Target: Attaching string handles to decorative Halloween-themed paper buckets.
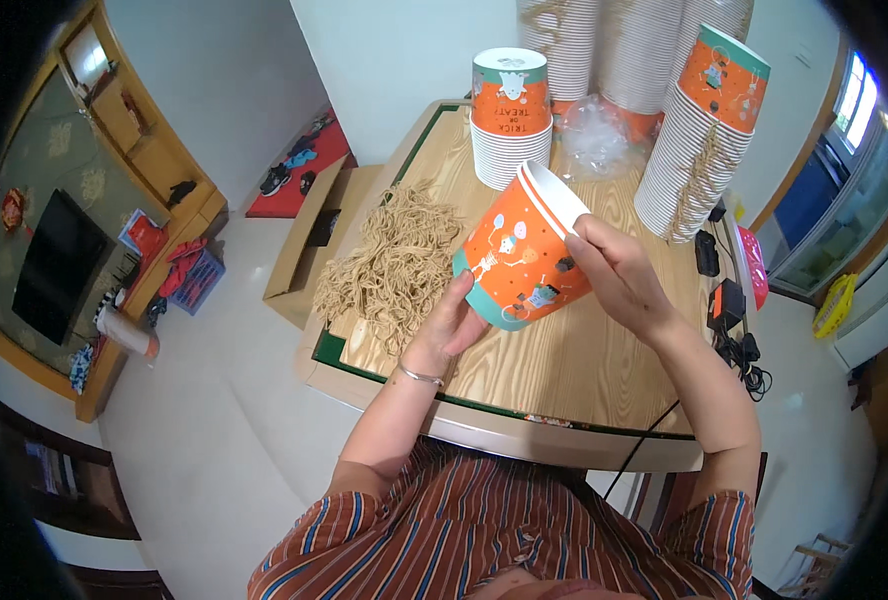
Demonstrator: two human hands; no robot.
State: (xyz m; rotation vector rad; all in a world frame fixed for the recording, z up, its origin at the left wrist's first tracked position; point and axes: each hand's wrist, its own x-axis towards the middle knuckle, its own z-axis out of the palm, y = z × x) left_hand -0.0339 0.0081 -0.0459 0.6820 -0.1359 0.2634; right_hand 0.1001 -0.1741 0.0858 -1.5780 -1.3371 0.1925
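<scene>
L hand (452,322) lower, R hand (619,277) higher

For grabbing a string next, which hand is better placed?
Probably the left hand: low on the orange cup, it's beside the string pile; the right hand, higher up, is farther off.

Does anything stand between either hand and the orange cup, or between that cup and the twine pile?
Nothing visible separates hands from cup: the right hand grips the orange cup near its rim, the left hand near its base. Toward the twine pile, the left hand shows partly between, at the cup's lower left.
</scene>
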